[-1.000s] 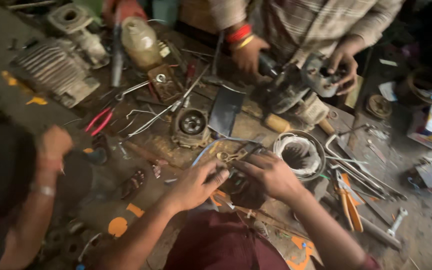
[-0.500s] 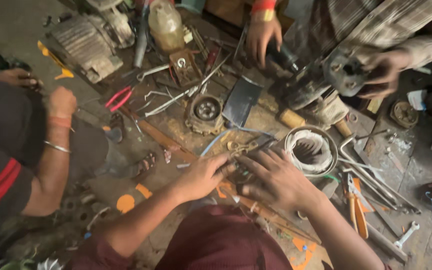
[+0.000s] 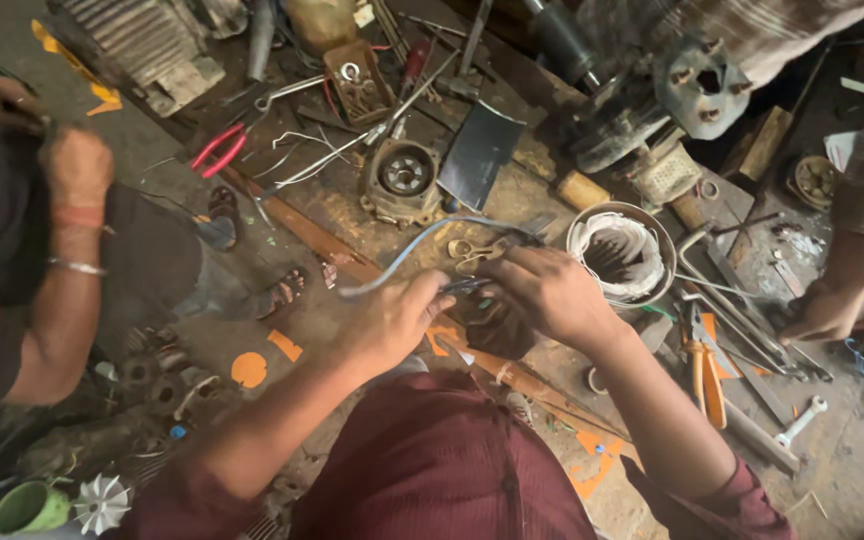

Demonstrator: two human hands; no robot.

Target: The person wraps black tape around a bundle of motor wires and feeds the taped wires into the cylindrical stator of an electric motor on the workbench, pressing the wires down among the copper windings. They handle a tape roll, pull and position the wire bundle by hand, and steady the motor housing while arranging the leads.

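**Grey cable and dark part under the hands**

A grey cable [image 3: 407,252] arcs over the cluttered floor, rising from a free end at the lower left, curving up and right, then dropping toward the fingers of the two hands, where its other end is hidden. Just below that meeting point lies a dark, rounded part [image 3: 492,322], mostly covered; its shape cannot be told fully. A pair of pale-handled scissors [image 3: 474,253] lies flat just beyond the cable's arc.
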